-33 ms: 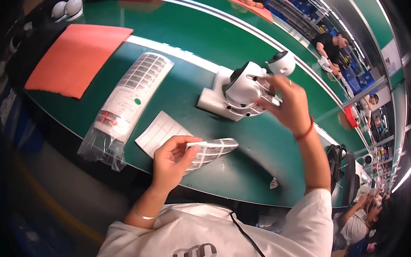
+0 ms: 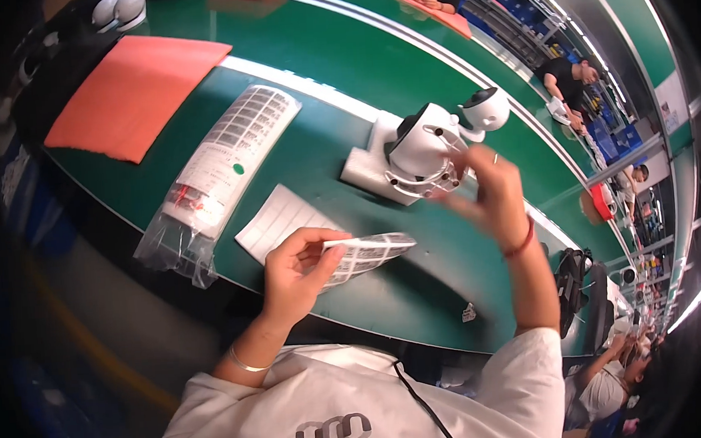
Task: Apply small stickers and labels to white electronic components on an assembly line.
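Observation:
My left hand (image 2: 294,275) pinches a curled sheet of printed labels (image 2: 373,252) between thumb and fingers. Under that hand, a pale lined sheet (image 2: 282,223) lies on the table; I cannot tell whether it is part of the same sheet. My right hand (image 2: 493,190), blurred, has thumb and forefinger apart beside the base of a white dome-shaped camera (image 2: 418,146). Nothing shows between those fingers. This camera rests tipped on a white padded support (image 2: 370,174), its base with dark feet toward my right hand. Another white camera (image 2: 485,113) stands just behind.
A plastic-wrapped stack of label sheets (image 2: 223,166) lies left on the green table (image 2: 314,141), with an orange mat (image 2: 138,95) beyond. A small label scrap (image 2: 468,312) sits near the front edge. Co-workers (image 2: 571,85) work across the line. Black straps (image 2: 572,278) lie at right.
My right hand has drawn slightly down and away from the camera's base. My left hand keeps its hold on the label sheet. The view has shifted a little.

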`<state>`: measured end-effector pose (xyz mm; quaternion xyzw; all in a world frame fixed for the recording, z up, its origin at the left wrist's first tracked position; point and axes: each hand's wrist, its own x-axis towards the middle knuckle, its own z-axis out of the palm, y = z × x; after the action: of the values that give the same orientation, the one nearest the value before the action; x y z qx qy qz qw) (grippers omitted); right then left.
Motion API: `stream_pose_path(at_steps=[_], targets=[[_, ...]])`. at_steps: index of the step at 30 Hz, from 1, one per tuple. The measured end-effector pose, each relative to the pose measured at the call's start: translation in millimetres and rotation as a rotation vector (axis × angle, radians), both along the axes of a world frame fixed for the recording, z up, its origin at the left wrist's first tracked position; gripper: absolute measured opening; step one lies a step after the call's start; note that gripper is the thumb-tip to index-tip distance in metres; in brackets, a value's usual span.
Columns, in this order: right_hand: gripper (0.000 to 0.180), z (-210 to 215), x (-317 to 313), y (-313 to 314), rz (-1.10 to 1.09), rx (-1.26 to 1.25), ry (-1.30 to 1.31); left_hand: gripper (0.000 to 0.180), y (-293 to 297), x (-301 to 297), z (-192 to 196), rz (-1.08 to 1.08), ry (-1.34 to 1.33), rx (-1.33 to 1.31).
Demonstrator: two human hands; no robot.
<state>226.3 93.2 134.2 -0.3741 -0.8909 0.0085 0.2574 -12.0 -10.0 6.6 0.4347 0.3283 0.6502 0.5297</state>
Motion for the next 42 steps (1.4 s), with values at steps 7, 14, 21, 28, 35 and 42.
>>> stream_pose_path(at_steps=[7,14,21,28,35,42], targets=[[0.041,-28,-27,-55,0.239,-0.001,0.048,0.014,3,11,10,0.060,0.086,0.161],[0.033,-2,22,28,-0.253,-0.028,0.050,0.011,-2,15,-17,0.081,0.147,-0.016],[0.035,12,16,70,-0.242,-0.159,0.172,0.011,-12,5,-11,0.105,0.479,0.085],[0.014,-89,60,185,-0.512,0.557,-0.333,0.016,-9,0,-10,0.033,0.514,0.077],[0.024,-154,63,213,-0.568,0.513,-0.256,0.014,-11,2,-7,0.033,0.561,0.093],[0.029,-156,72,203,-0.756,0.099,-0.138,0.013,-8,6,-10,0.011,0.620,0.116]])
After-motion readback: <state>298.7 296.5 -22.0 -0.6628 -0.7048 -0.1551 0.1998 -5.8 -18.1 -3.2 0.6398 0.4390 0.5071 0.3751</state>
